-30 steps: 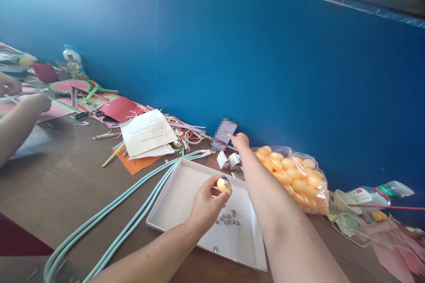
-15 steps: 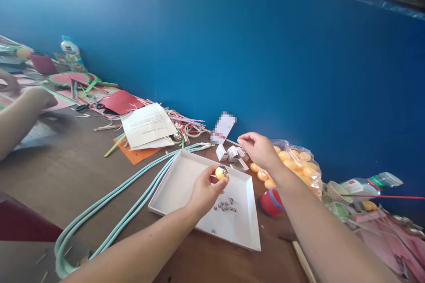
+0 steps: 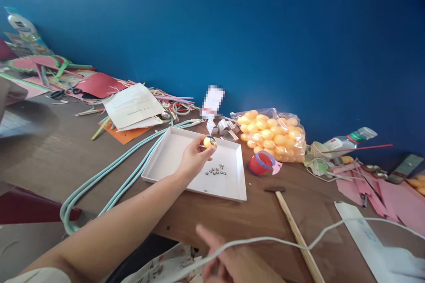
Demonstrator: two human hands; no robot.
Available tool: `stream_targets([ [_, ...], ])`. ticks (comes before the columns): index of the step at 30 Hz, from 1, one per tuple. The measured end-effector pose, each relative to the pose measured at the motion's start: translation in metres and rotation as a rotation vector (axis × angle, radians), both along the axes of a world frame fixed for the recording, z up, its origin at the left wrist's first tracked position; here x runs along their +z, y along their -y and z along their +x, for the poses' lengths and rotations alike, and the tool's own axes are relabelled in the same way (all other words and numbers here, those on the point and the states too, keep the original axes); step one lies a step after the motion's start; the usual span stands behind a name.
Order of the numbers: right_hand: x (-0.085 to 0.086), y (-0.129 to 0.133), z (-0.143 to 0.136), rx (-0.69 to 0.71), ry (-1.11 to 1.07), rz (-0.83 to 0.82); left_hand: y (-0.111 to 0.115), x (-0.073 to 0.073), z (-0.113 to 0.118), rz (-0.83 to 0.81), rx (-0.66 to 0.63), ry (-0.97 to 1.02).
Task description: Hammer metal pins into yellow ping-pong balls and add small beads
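My left hand (image 3: 194,155) is closed, pinching a yellow ball (image 3: 209,142) with shiny silver pieces and a dark patch on one side. It is held above a shallow white box lid (image 3: 232,183). On the lid lie several small round silver pieces (image 3: 215,170). My right hand (image 3: 226,254) is low at the bottom, slightly blurred, index finger stretched out and the other fingers partly curled. Nothing shows in its grip. A white cord (image 3: 262,239) crosses in front of it.
A clear bag of orange-yellow balls (image 3: 268,135) lies by the blue wall, near a red tape roll (image 3: 261,163). A hammer (image 3: 294,230) lies to the right. Light-blue cords (image 3: 109,172), papers (image 3: 133,108) and scissors (image 3: 66,91) are left. A phone (image 3: 405,168) is far right.
My right hand has come back from beside the bag of balls to the bottom of the view. My left hand still holds the ball over the lid. The view has shifted right.
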State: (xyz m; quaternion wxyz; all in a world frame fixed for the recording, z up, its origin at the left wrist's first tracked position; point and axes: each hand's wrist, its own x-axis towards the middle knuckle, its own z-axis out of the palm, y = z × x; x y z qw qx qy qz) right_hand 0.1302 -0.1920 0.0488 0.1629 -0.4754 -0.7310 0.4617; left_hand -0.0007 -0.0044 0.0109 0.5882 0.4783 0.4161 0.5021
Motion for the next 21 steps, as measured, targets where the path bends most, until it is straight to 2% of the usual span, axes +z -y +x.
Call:
stream_targets([
  [1,-0.011,-0.004,-0.002,-0.1,0.021,0.017,0.0,-0.001,0.0,0.012,-0.001,0.0],
  [3,-0.026,-0.019,0.001,-0.369,0.054,0.165,0.0,-0.001,0.0,0.024,-0.002,-0.013],
  [4,-0.029,-0.03,0.006,-0.486,0.072,0.266,0.0,-0.001,-0.001,0.027,-0.001,-0.026],
  [6,-0.03,-0.055,0.019,-0.593,0.152,0.451,0.0,-0.001,-0.001,0.033,-0.002,-0.056],
  [9,-0.025,-0.096,0.032,-0.535,0.464,0.553,0.0,-0.002,-0.002,0.063,-0.021,-0.079],
  [11,-0.024,-0.12,0.033,-0.467,0.661,0.506,-0.001,-0.004,-0.001,0.073,-0.026,-0.075],
  [13,-0.028,-0.137,0.03,-0.408,0.768,0.453,-0.002,-0.006,-0.001,0.055,-0.022,-0.06],
  [16,-0.036,-0.149,0.023,-0.368,0.816,0.442,-0.003,-0.008,0.0,0.043,-0.006,-0.027],
  [21,-0.048,-0.151,0.022,-0.348,0.85,0.462,-0.002,-0.007,0.003,0.001,-0.023,-0.023],
])
